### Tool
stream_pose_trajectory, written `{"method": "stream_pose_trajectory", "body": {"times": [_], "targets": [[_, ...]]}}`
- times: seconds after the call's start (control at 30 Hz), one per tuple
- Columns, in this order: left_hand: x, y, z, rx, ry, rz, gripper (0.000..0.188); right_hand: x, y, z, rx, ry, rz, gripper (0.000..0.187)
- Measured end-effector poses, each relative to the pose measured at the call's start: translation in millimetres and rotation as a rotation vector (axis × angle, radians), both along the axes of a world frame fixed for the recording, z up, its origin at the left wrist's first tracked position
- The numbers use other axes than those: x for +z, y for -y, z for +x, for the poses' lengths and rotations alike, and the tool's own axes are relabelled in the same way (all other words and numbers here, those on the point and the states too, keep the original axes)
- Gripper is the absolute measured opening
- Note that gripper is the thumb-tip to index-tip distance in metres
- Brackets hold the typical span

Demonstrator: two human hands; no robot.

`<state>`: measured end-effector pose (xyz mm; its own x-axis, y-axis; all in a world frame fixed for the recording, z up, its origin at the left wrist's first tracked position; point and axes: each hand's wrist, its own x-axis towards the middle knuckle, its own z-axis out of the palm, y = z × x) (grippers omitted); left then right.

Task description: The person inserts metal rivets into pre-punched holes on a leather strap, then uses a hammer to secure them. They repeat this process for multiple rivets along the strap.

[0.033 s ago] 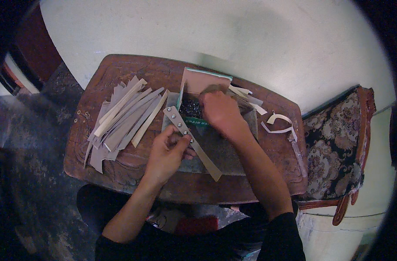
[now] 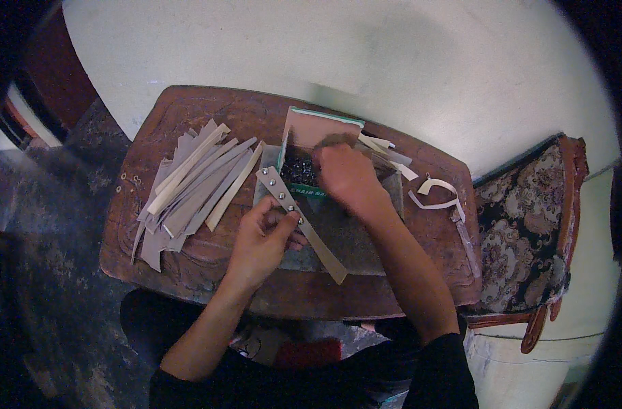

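Note:
A tapered beige strip [image 2: 319,251] with several round silver studs along its upper end is pinched between the thumb and fingers of my left hand [image 2: 264,237]. It slants down to the right over a dark flat slab [image 2: 352,255]. Just beyond stands an open box [image 2: 324,124] with a pinkish inner lid and a green front. Small dark shiny pieces [image 2: 299,169] fill the part of it that shows. My right hand [image 2: 346,176] reaches over the box from the right, knuckles up. Its fingertips are hidden, so whether they hold anything does not show.
Many loose beige and grey strips [image 2: 195,187] lie piled on the carved wooden table [image 2: 140,269] at left. More strips [image 2: 389,155] lie behind my right hand. A curled strap [image 2: 439,184] rests near the right edge, beside a patterned upholstered chair [image 2: 522,225]. A pale wall [image 2: 393,61] stands behind.

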<state>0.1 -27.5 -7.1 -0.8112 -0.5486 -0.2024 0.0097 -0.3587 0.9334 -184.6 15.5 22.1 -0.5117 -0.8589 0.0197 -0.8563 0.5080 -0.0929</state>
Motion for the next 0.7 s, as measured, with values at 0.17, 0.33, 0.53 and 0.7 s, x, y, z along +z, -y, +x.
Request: {"method": "stream_pose_trajectory", "body": {"times": [0.17,0.33,0.53,0.7], "targets": [[-4.6,-1.1,2.4,-0.009,-0.022,0.037,0.017,7.9,-13.7,-9.9,0.214,0.251,-0.172,0.016],[-0.5,-3.7,-3.2,0.034,-0.016,0.045,0.016,20.4,-24.9,-14.6,0.138,0.506,-0.396,0.018],[4.3,-7.4,-5.2,0.044,-0.056,0.032,0.016,43.5,-49.9,7.5,0.119,0.815,-0.463,0.018],[8.5,-10.8,-6.0,0.024,-0.061,0.007,0.021,46.6,-67.6,17.6,0.073,1.211,-0.561,0.021]]}}
